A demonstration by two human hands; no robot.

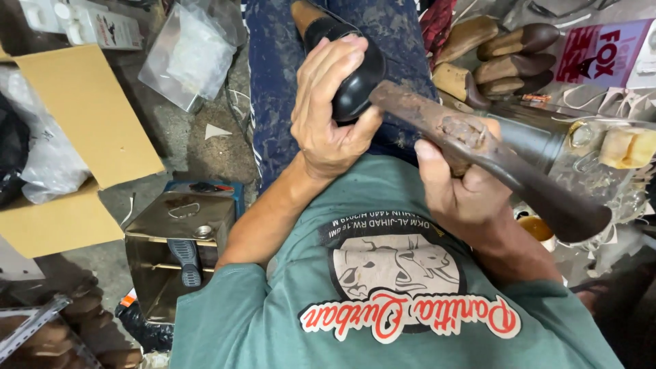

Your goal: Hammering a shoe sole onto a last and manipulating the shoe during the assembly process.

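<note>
Item: black shoe (352,82), held over the lap, against the blue trouser leg (273,82). Left hand (328,113): grip closed around the shoe's rounded black end. Right hand (454,184): grip closed on a rusty, glue-caked hammer (478,147), its head against the shoe. Step in hand, by judgement: pounding the shoe; the next blow calls for a steady hold. Nearby: wooden shoe lasts (506,58) upper right, metal can (181,246) lower left, flattened cardboard (75,137) on the floor.
</note>
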